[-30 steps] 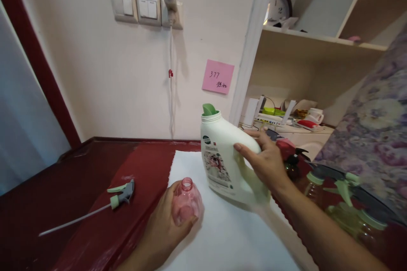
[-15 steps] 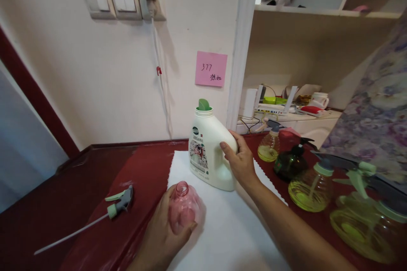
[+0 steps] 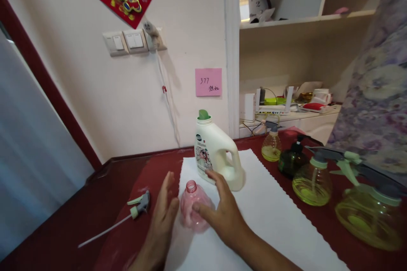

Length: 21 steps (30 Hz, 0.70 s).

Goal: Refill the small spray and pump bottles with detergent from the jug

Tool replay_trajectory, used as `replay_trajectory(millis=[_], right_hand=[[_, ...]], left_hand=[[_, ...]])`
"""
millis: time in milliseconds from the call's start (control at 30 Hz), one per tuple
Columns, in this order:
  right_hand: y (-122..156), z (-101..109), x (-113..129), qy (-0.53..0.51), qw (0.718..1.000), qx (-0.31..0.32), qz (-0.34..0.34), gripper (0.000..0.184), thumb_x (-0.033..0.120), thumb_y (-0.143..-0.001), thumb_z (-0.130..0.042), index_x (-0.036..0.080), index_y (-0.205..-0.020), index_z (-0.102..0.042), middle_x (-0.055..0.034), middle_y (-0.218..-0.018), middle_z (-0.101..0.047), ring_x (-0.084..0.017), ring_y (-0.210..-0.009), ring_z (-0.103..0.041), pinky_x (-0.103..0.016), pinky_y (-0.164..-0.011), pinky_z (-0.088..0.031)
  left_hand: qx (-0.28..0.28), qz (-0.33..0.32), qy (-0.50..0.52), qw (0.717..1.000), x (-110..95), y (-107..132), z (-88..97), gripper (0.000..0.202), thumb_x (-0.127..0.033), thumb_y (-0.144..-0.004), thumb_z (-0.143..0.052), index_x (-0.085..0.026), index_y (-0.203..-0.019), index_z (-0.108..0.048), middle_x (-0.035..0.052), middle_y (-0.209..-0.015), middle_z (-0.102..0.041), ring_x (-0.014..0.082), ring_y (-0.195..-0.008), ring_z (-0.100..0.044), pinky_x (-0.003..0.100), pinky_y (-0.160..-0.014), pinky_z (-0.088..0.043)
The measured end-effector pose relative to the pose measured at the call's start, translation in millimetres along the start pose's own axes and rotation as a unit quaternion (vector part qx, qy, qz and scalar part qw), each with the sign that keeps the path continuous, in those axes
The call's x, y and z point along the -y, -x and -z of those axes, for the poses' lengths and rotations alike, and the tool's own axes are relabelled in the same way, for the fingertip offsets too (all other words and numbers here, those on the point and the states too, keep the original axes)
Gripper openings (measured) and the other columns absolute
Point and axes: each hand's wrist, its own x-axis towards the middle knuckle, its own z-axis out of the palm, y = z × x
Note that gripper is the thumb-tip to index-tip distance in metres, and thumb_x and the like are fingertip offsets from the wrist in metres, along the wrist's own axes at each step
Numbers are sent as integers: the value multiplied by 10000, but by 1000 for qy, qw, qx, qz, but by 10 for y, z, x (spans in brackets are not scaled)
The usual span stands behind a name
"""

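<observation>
A small pink, capless bottle [image 3: 190, 206] stands on a white mat [image 3: 270, 207] on the dark red table. My right hand [image 3: 224, 216] reaches over it from the right, thumb on its front and fingers curved round its side. My left hand [image 3: 163, 220] is just left of the bottle, fingers straight and flat, barely touching it or a little apart. Behind them a white detergent jug [image 3: 213, 156] with a green spout stands upright on the mat, free of both hands.
A green and grey spray trigger with its long tube [image 3: 139, 205] lies on the table to the left. Several yellow-green and dark spray bottles [image 3: 313, 183] stand at the right. Floral fabric [image 3: 375, 106] hangs at the far right; shelves with clutter are behind.
My right hand let go of the white jug, which now stands on the mat, and came to the pink bottle. My left hand opened off the bottle. The view tilted up.
</observation>
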Motion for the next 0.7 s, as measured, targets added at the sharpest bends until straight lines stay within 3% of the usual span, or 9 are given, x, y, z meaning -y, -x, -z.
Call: replay_trajectory(millis=[67,133,233,333,400,533,633,700], right_hand=[[62,-87,-96,9,999,41,-22,911,331,-644,-795,267,-1453,-380,-116,-1546,-428,-361,-1446,-365,-581,-1199,-272],[99,-142,-203,19,998,60,-19,974,314,-622,-814,302,-1480,-354,-101,-1569,-413,-370,-1452,-361,-585,-1194,-273],[132,-193,-325,14,997,78,-25,965,333,-657,-812,309,-1500,-342,-108,-1565,-435,-370,-1422,-415,-587,-1165,-327],[152,-213,-367,22,997,73,-25,929,339,-674,-803,293,-1493,-368,-122,-1523,-492,-371,-1374,-480,-592,-1130,-380],[162,-211,-367,37,998,55,0,901,337,-668,-809,305,-1473,-405,-118,-1480,-542,-382,-1326,-533,-596,-1084,-433],[174,-197,-369,44,997,28,48,882,335,-669,-807,365,-1460,-418,-90,-1432,-592,-394,-1277,-579,-589,-1027,-487],[165,-196,-370,44,997,43,41,933,355,-639,-817,390,-1466,-388,-80,-1449,-577,-401,-1297,-559,-609,-1041,-468],[153,-197,-356,46,997,62,10,942,359,-643,-816,361,-1478,-379,-87,-1475,-550,-385,-1340,-521,-585,-1092,-434]], left_hand=[[-58,5,-73,996,-152,-144,220,621,-608,-993,-344,-245,-1497,-370,115,-1622,-368,285,-1510,-313,503,-1242,-246],[-73,20,-146,986,-257,-271,506,592,-628,-947,-431,-234,-1381,-511,114,-1497,-521,318,-1385,-480,517,-1169,-357],[-10,39,-280,959,-224,-341,939,549,-617,-892,-493,-203,-1228,-622,118,-1271,-668,331,-1165,-625,505,-1047,-453],[53,22,-426,903,0,-251,1203,397,-478,-880,-540,-205,-1124,-694,115,-1127,-726,344,-1079,-654,487,-982,-472],[75,15,-463,883,169,-158,1252,336,-418,-854,-581,-221,-1087,-723,102,-1073,-746,350,-1042,-672,469,-958,-488],[63,16,-463,884,382,-56,1202,328,-402,-871,-547,-209,-1056,-737,136,-1055,-761,398,-1061,-680,532,-963,-499],[51,17,-449,892,397,-106,1204,317,-412,-886,-521,-226,-1035,-730,128,-1067,-769,390,-1033,-709,526,-925,-534],[28,11,-418,908,296,-176,1224,353,-443,-887,-529,-227,-1103,-706,107,-1081,-773,359,-1001,-728,481,-881,-568]])
